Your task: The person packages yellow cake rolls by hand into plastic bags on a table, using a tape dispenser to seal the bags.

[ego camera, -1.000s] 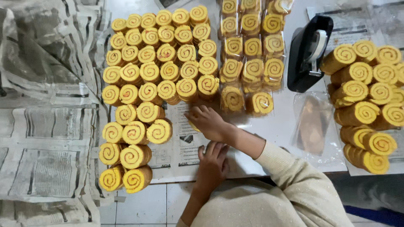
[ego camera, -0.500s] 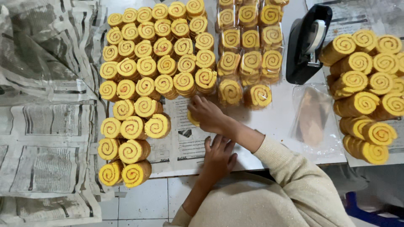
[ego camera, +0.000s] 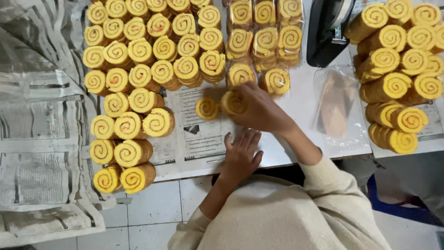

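The right hand (ego camera: 259, 109) grips a yellow swirl roll slice (ego camera: 232, 103) in its fingers, just above the newspaper sheet (ego camera: 199, 139). A second slice (ego camera: 206, 108) lies on that sheet, just beside the held one. The left hand (ego camera: 241, 155) rests flat and open on the sheet's near edge. Stacked roll pieces (ego camera: 138, 69) crowd the sheet's far-left side; bagged slices (ego camera: 263, 28) stand beyond it.

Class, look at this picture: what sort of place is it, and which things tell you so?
Probably a small bakery packing bench: rows of sliced swirl rolls, bagged stacks of slices, an empty clear bag, and a black tape dispenser.
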